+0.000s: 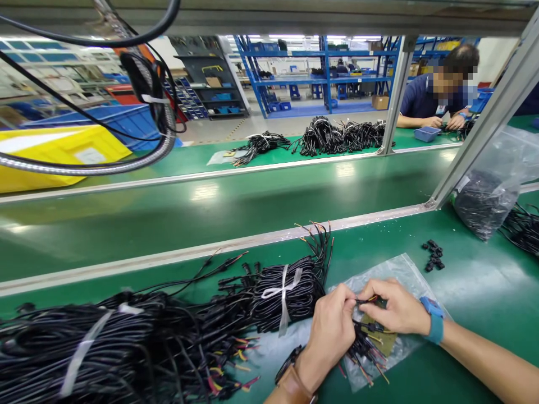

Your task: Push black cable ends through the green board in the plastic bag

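Observation:
My left hand (330,328) and my right hand (396,308) meet over a clear plastic bag (402,269) on the green bench. Both pinch the same thin black cable end (362,301) between thumb and fingers. Below them lies a small cluster of black cable ends with red and yellow wire tips (366,353). A tied bundle of black cables (286,292) lies just left of my left hand. A much larger heap of black cables (118,348) fills the near left of the bench.
Small black connector parts (433,256) lie right of the bag. A plastic bag of black parts (488,196) leans on the frame post at right. Beyond the conveyor (210,207), another person (442,90) works by more cable bundles (337,137).

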Motion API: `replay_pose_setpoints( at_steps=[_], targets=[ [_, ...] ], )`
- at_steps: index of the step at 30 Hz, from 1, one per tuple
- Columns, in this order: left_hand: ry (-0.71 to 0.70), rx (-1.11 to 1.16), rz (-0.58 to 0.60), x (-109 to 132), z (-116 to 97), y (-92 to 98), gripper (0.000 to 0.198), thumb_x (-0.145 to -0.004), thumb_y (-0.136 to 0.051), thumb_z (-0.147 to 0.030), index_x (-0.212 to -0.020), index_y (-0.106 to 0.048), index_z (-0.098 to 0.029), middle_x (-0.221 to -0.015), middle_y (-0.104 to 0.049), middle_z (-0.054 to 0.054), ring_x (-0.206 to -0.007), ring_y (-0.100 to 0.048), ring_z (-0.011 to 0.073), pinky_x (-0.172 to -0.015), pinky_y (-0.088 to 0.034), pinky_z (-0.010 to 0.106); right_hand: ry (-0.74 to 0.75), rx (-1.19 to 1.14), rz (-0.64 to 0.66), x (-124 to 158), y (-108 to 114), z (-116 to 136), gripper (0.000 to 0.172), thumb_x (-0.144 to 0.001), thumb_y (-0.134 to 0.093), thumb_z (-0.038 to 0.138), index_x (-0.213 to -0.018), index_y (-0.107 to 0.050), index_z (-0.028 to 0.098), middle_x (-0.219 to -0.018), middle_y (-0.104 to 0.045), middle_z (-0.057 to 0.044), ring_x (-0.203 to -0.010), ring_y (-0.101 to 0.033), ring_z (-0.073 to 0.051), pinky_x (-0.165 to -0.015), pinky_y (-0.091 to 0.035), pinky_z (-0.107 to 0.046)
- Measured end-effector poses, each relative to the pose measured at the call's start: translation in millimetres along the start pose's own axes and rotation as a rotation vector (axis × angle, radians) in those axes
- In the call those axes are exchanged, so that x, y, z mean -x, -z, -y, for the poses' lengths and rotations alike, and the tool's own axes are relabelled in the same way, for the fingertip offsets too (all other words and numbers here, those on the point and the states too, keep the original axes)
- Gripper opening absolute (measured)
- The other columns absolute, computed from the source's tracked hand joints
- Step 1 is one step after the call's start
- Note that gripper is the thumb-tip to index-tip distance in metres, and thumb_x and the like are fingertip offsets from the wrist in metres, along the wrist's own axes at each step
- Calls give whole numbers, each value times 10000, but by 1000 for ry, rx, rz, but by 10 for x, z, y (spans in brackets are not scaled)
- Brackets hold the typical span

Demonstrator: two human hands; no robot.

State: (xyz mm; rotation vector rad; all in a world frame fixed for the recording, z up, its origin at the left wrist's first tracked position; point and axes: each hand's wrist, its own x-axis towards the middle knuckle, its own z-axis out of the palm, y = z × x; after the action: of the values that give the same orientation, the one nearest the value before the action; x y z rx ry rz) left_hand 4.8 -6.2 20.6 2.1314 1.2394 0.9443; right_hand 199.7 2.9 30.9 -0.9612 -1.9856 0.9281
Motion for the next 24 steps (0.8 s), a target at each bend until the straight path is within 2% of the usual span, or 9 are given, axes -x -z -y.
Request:
replay_pose_setpoints(
  at_steps=[5,11,17,20,24],
  targets=[
    [24,15,4,-1,-7,4,188,-985,-415,-163,-820,-488,-218,-687,-572,-10,-591,-541,153,-561,-336,268,2,11,-34,42,-59,7,60,-949,-621,214,-896,-644,200,-746,-680,5,-645,-611,-145,-608,-431,-253],
    [20,-9,9,8,-12,0,194,-985,-414,-158,-810,-470,-220,-670,-545,-16,-568,-519,150,-554,-317,271,-12,19,-51,56,-98,-6,54,-967,-610,229,-960,-659,206,-830,-716,-14,-724,-651,-163,-659,-447,-268],
    [12,-26,25,-4,-29,-4,208,-980,-425,-150,-788,-467,-219,-667,-537,-13,-575,-519,156,-560,-318,279,19,61,-56,64,-126,-52,80,-982,-600,247,-947,-657,203,-797,-698,-9,-696,-630,-160,-654,-427,-274],
    [25,-5,57,-32,-48,23,208,-1002,-424,-168,-813,-497,-216,-710,-566,-4,-635,-553,164,-598,-356,281,32,75,-46,39,-73,-46,86,-983,-593,244,-933,-647,199,-792,-687,-10,-695,-622,-160,-646,-427,-271],
    [-18,30,66,-59,-47,61,148,-1022,-419,-181,-991,-562,-205,-901,-627,38,-837,-606,189,-752,-441,299,7,76,-54,-5,37,-13,32,-956,-608,211,-948,-637,198,-822,-688,-8,-723,-635,-156,-659,-452,-259]
  ],
)
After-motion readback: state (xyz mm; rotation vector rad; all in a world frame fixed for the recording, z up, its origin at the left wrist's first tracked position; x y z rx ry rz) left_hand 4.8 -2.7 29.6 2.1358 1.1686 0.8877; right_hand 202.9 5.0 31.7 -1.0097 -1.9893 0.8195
